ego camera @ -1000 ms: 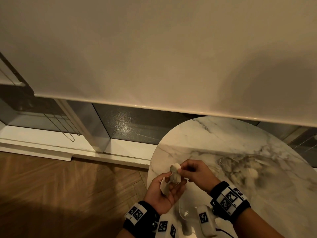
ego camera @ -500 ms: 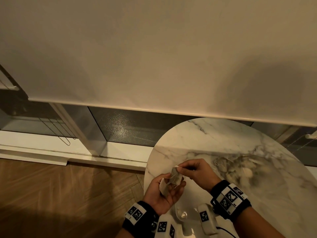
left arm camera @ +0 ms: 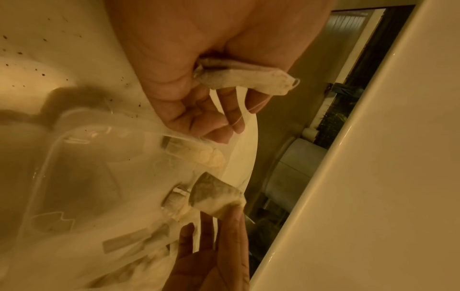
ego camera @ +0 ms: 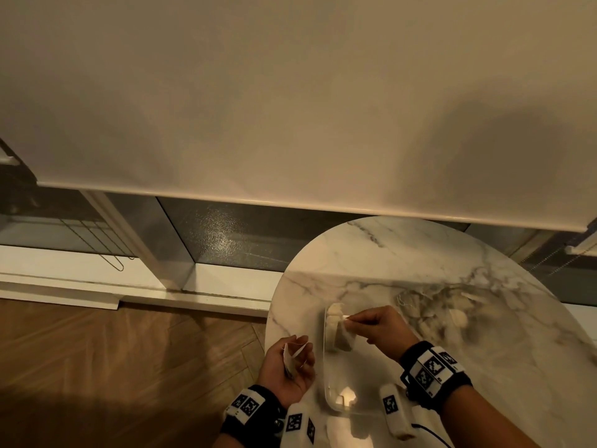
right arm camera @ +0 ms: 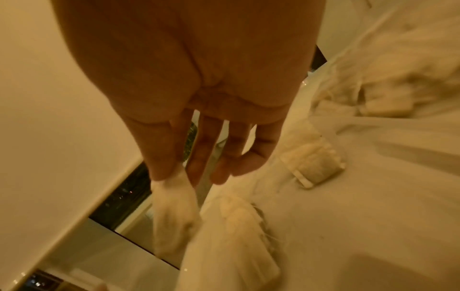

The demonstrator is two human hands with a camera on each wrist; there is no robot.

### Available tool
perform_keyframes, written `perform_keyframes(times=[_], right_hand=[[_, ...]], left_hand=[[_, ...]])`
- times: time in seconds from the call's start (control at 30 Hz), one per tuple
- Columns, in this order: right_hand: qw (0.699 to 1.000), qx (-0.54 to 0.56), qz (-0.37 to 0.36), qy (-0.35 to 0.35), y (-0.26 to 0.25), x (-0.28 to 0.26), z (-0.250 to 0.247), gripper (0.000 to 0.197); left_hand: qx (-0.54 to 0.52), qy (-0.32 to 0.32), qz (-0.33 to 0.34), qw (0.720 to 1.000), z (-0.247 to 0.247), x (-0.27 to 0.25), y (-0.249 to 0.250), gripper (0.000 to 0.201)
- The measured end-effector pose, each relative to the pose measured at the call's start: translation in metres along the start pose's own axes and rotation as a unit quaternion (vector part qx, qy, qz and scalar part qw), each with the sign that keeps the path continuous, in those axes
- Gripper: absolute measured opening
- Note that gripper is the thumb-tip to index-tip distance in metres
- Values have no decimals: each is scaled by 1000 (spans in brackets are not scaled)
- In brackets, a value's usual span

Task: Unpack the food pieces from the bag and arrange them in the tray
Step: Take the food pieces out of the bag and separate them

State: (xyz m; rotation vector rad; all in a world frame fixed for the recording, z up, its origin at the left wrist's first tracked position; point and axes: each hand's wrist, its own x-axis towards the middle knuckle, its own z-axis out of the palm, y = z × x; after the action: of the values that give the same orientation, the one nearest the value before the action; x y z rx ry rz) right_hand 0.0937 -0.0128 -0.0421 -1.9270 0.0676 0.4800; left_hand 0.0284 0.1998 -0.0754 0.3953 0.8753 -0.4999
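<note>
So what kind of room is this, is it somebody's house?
Probably a home living or dining room: a round white marble table, brown herringbone wood floor, and a cream roller blind lowered over floor-level windows.

A round marble table (ego camera: 403,253) stands at the near right. Wooden herringbone floor (ego camera: 113,367) lies to its left. A pale roller blind (ego camera: 290,92) hangs beyond, above dark window glass (ego camera: 226,234).

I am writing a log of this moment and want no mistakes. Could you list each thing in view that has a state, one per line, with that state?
left hand: grips a small empty-looking pouch.
right hand: pinches a food piece over the tray.
clear plastic tray: open, on the marble table, a few pieces inside.
roller blind: lowered most of the way.
</note>
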Motion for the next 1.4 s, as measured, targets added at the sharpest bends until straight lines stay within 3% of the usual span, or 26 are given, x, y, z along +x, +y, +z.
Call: perform_keyframes(times=[0.1, 0.23, 0.37, 0.6, 0.8, 0.93, 1.17, 1.4], right_hand=[[999, -38, -1, 27, 16, 9, 4, 5], [994, -86, 38, -47, 26, 16, 12, 8], [991, -111, 55, -55, 34, 25, 20, 8], [965, -216, 74, -128, 43, 42, 35, 7], [967, -232, 86, -69, 44, 52, 41, 11], [975, -182, 119, -44, 46, 53, 44, 3], [982, -136, 131, 21, 44, 53, 44, 12], [966, -195, 172, 0, 42, 50, 39, 41]], left_hand=[[-5, 0, -3, 1000, -4, 3, 2, 12], [-10, 10, -4, 1000, -7, 6, 5, 12], [-12, 20, 1, 1000, -11, 7, 7, 13], [-21, 22, -1, 1000, -14, 10, 8, 12], [-32, 14, -7, 999, -19, 12, 11, 13], [-38, 16, -4, 999, -21, 11, 10, 13], [-47, 15, -7, 999, -25, 13, 9, 14], [-54, 4, -13, 998, -33, 15, 7, 16]])
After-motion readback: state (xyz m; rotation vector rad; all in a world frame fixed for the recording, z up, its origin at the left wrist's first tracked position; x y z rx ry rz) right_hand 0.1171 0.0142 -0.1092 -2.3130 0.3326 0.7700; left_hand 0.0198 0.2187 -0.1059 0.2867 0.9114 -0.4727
